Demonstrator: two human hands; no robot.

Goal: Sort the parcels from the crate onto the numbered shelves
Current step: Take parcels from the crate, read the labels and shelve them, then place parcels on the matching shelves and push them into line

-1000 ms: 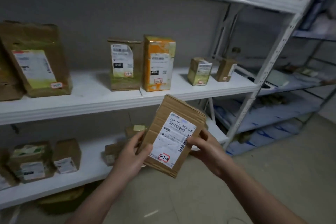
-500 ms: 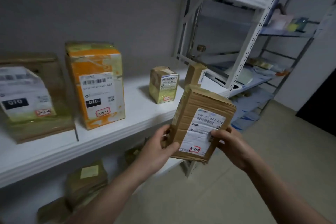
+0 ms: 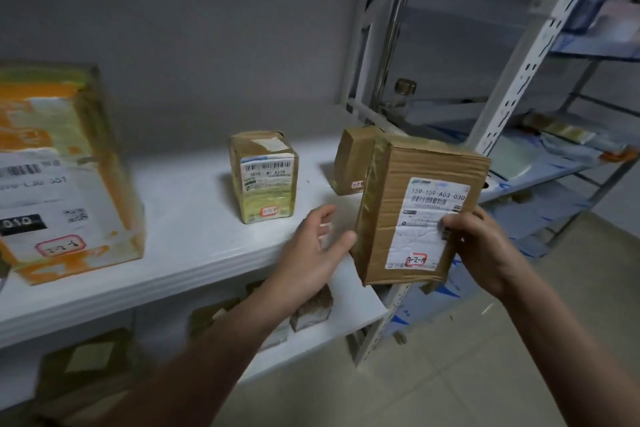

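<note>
A brown cardboard parcel [image 3: 415,215] with a white label and a red-ringed handwritten mark is held upright just in front of the white shelf [image 3: 194,246]. My right hand [image 3: 481,246] grips its right side, thumb on the label. My left hand [image 3: 311,253] is at its left edge, thumb touching the box, fingers spread and loose. On the shelf stand a small yellow-green parcel [image 3: 265,177], a small brown parcel [image 3: 353,159] partly hidden behind the held one, and a large orange parcel [image 3: 59,170].
A white perforated upright [image 3: 519,69] stands right of the shelf end. Lower shelf [image 3: 346,315] holds several brown parcels. A second rack [image 3: 568,156] with flat items lies to the right. Tiled floor [image 3: 450,374] below.
The view has moved closer and rightward along the shelf. The parcel has risen toward the shelf's right end. My left hand's fingers have loosened from the box.
</note>
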